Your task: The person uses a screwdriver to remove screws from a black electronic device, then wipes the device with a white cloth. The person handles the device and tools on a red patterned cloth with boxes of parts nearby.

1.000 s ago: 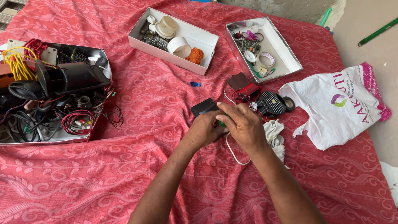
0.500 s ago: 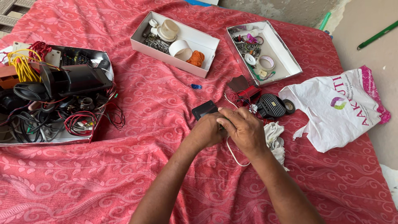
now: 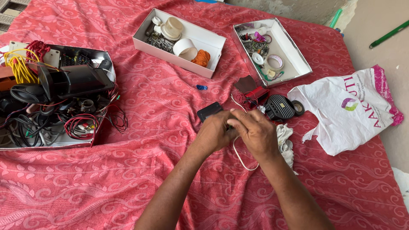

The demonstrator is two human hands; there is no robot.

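- Black flat plastic device (image 3: 209, 111) is sitting on the red patterned cloth (image 3: 149, 179), gripped by the left hand (image 3: 214, 133).
- Right hand (image 3: 254, 133) is pinching something tiny against it, can't tell what; thin white wire (image 3: 239, 156) is looping underneath.
- Looks like mid-fiddling; steady fingers needed.

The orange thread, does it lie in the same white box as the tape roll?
No. The orange thread lies in the left white box, while the tape roll lies in the right white box.
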